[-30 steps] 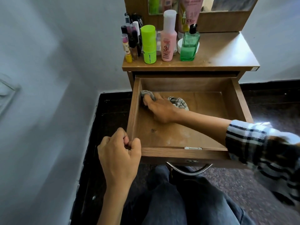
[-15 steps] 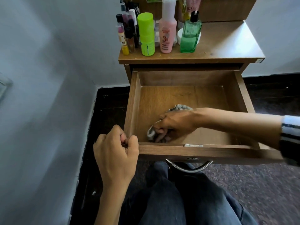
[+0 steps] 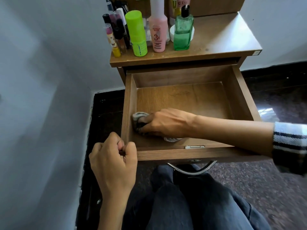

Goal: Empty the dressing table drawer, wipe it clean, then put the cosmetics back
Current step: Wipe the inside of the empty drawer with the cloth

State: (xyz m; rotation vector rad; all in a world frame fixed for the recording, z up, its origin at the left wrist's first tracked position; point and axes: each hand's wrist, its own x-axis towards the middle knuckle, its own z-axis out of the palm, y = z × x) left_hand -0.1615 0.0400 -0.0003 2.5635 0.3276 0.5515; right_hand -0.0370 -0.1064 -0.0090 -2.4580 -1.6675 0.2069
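Note:
The wooden drawer (image 3: 244,92) of the dressing table stands pulled out, holding only a cloth. My right hand (image 3: 166,122) grips that bunched grey cloth (image 3: 139,117) and presses it on the drawer floor against the left wall, near the front. My left hand (image 3: 114,156) holds the drawer's front left corner, fingers curled over the rim. On the table top (image 3: 221,35) stand the cosmetics: a lime green bottle (image 3: 136,33), a pink bottle (image 3: 157,30), a green pump bottle (image 3: 182,30), a white jar (image 3: 172,33) and several slim tubes (image 3: 116,35).
A grey wall (image 3: 41,97) runs close along the left of the table. A metal handle (image 3: 192,169) hangs under the drawer front, just above my knees (image 3: 182,196) in dark trousers. Dark floor (image 3: 274,180) lies to the right.
My right hand has swept the cloth from the drawer's back left corner down to the front and then into the front left corner. My left hand has stayed on the corner.

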